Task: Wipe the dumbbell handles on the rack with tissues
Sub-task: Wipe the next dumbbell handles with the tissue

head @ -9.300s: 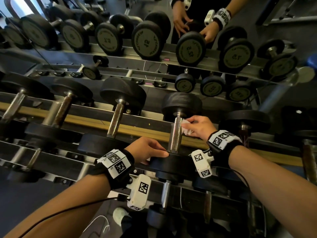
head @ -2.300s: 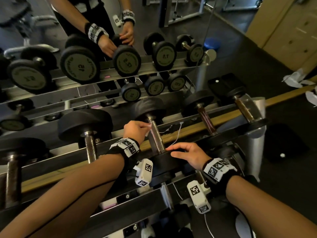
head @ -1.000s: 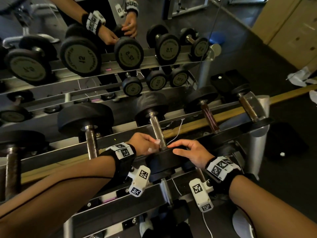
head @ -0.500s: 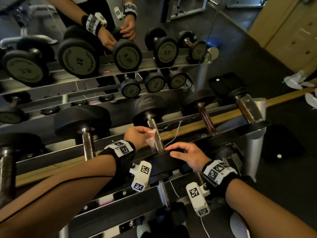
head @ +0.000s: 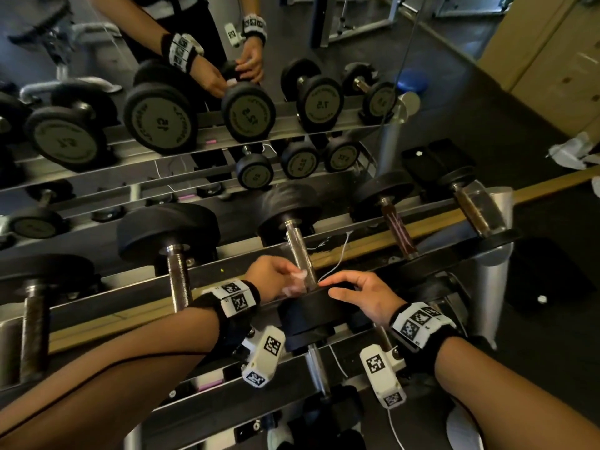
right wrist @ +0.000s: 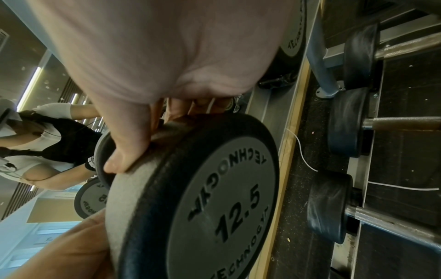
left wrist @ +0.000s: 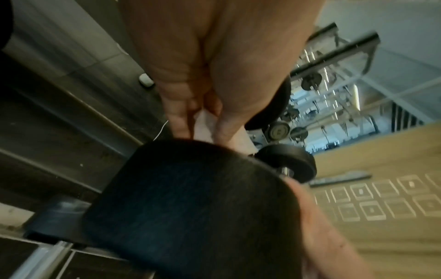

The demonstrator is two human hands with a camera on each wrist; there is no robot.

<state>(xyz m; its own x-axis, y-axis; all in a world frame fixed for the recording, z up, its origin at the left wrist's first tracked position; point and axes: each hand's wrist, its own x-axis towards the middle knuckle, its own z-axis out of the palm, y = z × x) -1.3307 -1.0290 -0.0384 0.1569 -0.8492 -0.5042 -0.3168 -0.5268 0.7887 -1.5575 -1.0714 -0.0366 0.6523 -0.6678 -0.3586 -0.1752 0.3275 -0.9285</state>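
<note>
A black 12.5 dumbbell lies across the rack rails, and its steel handle (head: pixel 299 251) runs away from me. My left hand (head: pixel 285 280) pinches a white tissue (head: pixel 297 277) against the lower end of that handle, just above the near weight head (head: pixel 311 315). In the left wrist view the fingers (left wrist: pixel 181 120) hold the tissue (left wrist: pixel 204 125) right behind the black head (left wrist: pixel 190 207). My right hand (head: pixel 354 292) rests on top of the near head with its fingers stretched out. The right wrist view has its thumb (right wrist: pixel 124 151) lying on the head's rim (right wrist: pixel 214 198).
More dumbbells lie on the same rack (head: pixel 357 251) to the left (head: pixel 177 280) and to the right (head: pixel 397 230), (head: pixel 470 216). A mirror behind repeats the rack and my hands. A thin white cord (head: pixel 339 256) hangs by the handle. Crumpled tissues (head: pixel 574 152) lie on the floor at far right.
In the last half second my left hand has slid the tissue down the handle toward the near head. My right hand stays on the head.
</note>
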